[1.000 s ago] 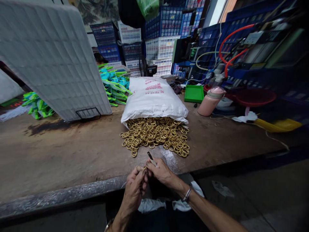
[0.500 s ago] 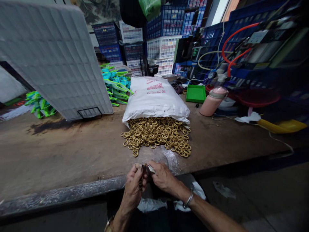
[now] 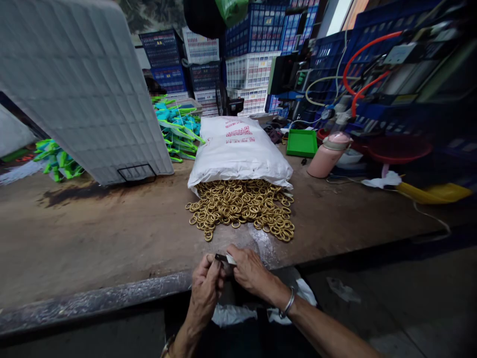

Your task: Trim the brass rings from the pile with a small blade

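Over the table's front edge, my right hand (image 3: 250, 268) is closed round the pale handle of a small knife (image 3: 221, 258). Its dark, flat blade points left, across the fingertips of my left hand (image 3: 207, 278). The left fingers are pinched together under the blade, and whatever they hold is hidden. Just beyond both hands lies a heap of brass-coloured rings (image 3: 238, 209), spilling from the mouth of a white sack (image 3: 240, 149) with red print.
On the left stands a tall white ribbed panel (image 3: 85, 89), with green and blue plastic pieces (image 3: 179, 129) behind it. A green tray (image 3: 301, 143), a pink bottle (image 3: 328, 156) and a yellow scoop-like piece (image 3: 434, 193) sit on the right. Stacked crates (image 3: 253, 69) fill the back.
The knife's dark blade now lies flatter and shows more plainly above the left fingertips. Both hands stay close together in nearly the same place; the view has shifted slightly.
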Motion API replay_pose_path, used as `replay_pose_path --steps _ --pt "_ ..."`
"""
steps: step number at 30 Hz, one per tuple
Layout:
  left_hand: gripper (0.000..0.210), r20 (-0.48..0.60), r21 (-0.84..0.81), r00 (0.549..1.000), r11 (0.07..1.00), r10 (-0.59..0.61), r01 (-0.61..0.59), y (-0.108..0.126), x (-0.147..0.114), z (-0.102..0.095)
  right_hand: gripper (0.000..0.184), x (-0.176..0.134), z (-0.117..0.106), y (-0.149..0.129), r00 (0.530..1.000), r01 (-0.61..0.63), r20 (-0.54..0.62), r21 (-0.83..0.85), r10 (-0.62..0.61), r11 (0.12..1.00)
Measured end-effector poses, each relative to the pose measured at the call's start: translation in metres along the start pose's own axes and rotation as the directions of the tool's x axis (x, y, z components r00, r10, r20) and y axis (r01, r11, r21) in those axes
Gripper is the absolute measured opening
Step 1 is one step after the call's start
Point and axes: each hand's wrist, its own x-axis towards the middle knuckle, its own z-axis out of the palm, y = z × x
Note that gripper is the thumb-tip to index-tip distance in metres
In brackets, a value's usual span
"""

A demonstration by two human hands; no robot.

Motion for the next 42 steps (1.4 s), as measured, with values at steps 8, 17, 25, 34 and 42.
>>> replay_pose_path --steps 8,17,25,34,42 --pt "0.029 0.135 -0.269 0.988 0.958 -0.070 0.104 0.016 -0.013 0.009 0.022 0.027 -0.007 0.029 0.973 -0.198 -0.152 -0.150 0.175 0.969" --pt "0.015 0.158 -0.352 0.982 0.923 -0.103 0.154 0.010 -0.001 -0.002 0.021 0.055 -0.003 0.034 0.944 -0.297 -0.225 -0.262 0.242 0.918" --pt "0.023 0.142 -0.482 0.968 0.839 -0.208 0.251 0.007 0.008 -0.008 0.022 0.043 -0.004 0.031 0.967 -0.223 -0.176 -0.218 0.187 0.950" --pt "0.036 -0.043 -0.103 0.999 0.995 -0.006 0.002 0.010 0.020 0.003 0.016 0.025 -0.026 0.010 0.999 -0.043 0.014 0.588 0.043 0.808" --pt "0.034 -0.043 0.044 0.999 0.999 0.025 -0.023 0.011 0.018 0.007 0.020 0.017 -0.022 -0.002 0.982 -0.188 0.173 0.804 0.081 0.564"
